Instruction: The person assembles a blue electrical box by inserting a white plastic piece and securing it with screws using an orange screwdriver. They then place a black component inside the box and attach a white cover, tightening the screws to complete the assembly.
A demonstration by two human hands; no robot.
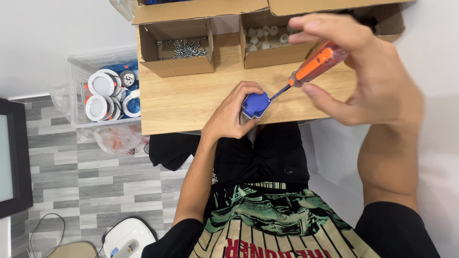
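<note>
A: Blue part (256, 104), small and blocky with a pale underside, sits in the left hand (234, 114) at the near edge of the desk (191, 98). The fingers wrap round it, so most of its body is hidden.

B: And the right hand (368, 71) is pinched tight round an orange-handled screwdriver (313, 65), the thin shaft slanting down to the blue part's right side. Whether the tip actually sits in a screw, I can't make out.

A: Right hand's a bit blurred too, and it covers the upper end of the handle.

B: Moving outward: an open cardboard box of screws (184, 48) at the back left of the desk, and beside it another box of small white pieces (265, 37), partly behind the right hand.

A: Off the desk's left side, a clear plastic bin (76, 81) on the floor holds round white fittings (102, 82) with some blue ones, stacked; hard to count.

B: Bottom edge, a white device (128, 237) is cut off by the frame.
</note>
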